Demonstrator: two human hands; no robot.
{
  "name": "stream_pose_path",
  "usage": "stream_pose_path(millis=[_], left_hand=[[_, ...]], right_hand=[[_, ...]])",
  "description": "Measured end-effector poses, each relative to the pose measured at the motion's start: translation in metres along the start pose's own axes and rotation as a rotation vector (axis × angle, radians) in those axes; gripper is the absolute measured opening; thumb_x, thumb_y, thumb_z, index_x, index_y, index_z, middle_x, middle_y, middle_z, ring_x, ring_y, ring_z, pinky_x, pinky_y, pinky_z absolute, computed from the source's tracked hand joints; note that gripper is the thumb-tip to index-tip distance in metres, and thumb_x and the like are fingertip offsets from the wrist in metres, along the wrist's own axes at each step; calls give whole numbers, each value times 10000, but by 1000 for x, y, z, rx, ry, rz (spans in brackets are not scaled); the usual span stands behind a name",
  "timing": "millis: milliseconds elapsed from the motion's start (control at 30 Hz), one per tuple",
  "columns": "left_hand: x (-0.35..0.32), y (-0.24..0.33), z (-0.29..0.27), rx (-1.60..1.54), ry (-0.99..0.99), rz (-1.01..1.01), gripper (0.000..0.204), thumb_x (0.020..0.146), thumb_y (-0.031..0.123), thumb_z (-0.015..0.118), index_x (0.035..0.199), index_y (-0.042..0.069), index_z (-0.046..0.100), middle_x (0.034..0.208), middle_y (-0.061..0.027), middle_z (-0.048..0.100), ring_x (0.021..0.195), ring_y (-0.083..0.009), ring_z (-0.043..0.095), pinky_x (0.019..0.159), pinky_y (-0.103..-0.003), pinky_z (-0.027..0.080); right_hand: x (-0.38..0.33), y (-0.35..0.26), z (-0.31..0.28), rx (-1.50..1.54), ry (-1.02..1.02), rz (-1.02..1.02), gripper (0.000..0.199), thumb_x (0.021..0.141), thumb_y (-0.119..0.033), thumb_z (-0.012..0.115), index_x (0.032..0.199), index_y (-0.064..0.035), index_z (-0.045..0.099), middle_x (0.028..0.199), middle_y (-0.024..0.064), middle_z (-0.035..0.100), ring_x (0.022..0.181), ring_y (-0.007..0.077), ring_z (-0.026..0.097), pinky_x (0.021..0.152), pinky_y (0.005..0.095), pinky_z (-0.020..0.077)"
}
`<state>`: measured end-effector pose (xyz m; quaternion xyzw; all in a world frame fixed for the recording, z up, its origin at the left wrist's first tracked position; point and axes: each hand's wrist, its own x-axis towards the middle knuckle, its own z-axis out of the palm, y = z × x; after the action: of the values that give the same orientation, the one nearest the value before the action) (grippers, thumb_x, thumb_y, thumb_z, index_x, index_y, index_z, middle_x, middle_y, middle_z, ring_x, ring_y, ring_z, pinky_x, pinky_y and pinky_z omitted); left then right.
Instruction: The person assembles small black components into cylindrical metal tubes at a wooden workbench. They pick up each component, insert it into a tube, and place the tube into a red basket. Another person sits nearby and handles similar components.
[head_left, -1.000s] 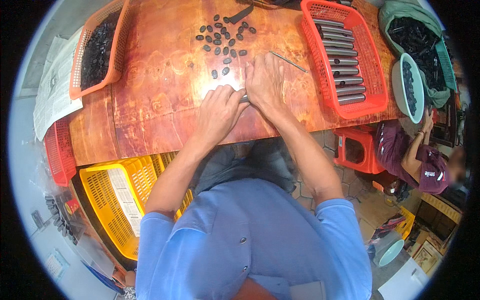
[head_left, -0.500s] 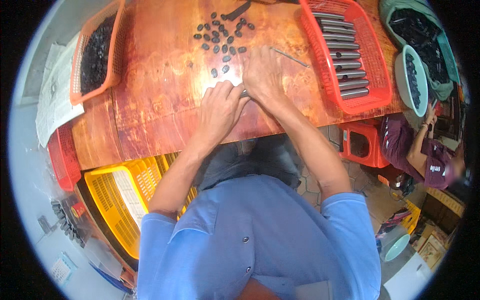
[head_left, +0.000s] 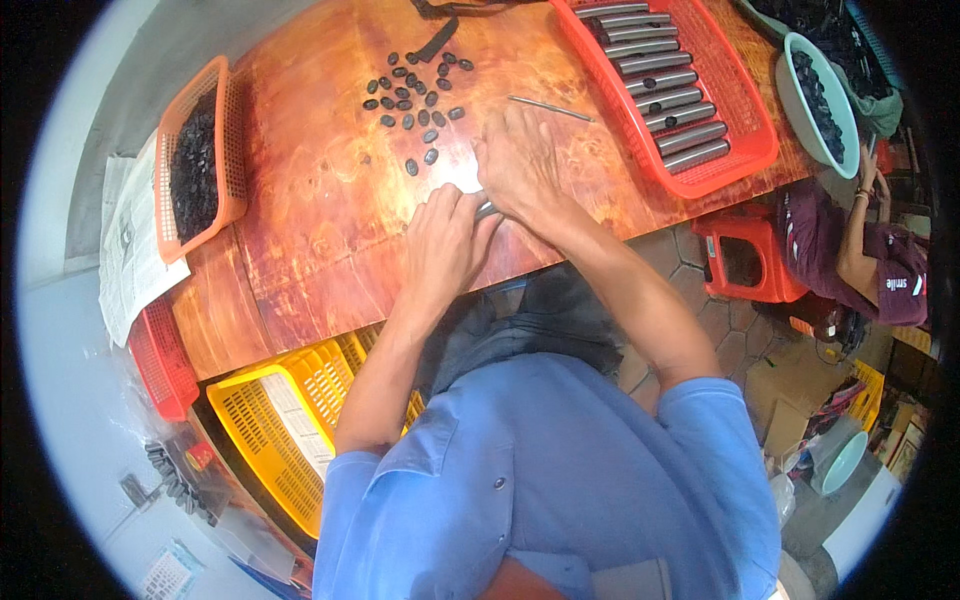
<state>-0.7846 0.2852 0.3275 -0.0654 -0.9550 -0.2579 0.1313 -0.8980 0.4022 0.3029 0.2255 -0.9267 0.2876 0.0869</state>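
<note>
A short length of grey metal tube shows between my hands, just above the table; most of it is hidden. My left hand has its fingers closed round the near end. Over the far part lies my right hand, its fingers curled down on the tube and its palm side hidden. Beyond my hands, several small black oval plugs lie scattered on the wooden table. A thin metal rod rests to the right of them, and a black strip lies behind.
On the right, a red basket holds several metal tubes, with a light-blue bowl of black pieces beyond. An orange basket of black parts stands left on newspaper. A yellow crate sits below the table edge. A person works at right.
The whole view has shifted and turned a little, so the baskets and plugs appear displaced. Both hands stay together on the tube, with little movement of their own.
</note>
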Motion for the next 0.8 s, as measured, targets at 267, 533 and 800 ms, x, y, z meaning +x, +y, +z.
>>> stream_pose_path(millis=[267, 533, 800], left_hand=[[1, -6, 3, 30, -17, 79, 280, 810, 189, 794, 1034, 60, 686, 882, -92, 558, 861, -281, 566, 754, -398, 431], [12, -15, -2, -41, 8, 26, 290, 833, 214, 822, 1047, 48, 720, 873, -118, 595, 828, -309, 606, 739, -411, 485], [17, -10, -5, -38, -17, -43, 288, 802, 216, 832, 1011, 41, 739, 869, -130, 586, 874, -330, 602, 778, -433, 485]], right_hand=[[-13, -1, 0, 54, 17, 36, 228, 942, -207, 624, 1030, -2, 580, 1067, 204, 578, 1040, 406, 548, 871, 531, 400], [8, -2, 4, 0, 13, 25, 265, 870, -173, 592, 1037, 30, 632, 1090, 219, 612, 1078, 378, 575, 969, 485, 424], [14, 2, 2, 2, -33, 23, 265, 847, -158, 591, 1030, 27, 643, 1083, 217, 599, 1062, 368, 567, 941, 477, 424]])
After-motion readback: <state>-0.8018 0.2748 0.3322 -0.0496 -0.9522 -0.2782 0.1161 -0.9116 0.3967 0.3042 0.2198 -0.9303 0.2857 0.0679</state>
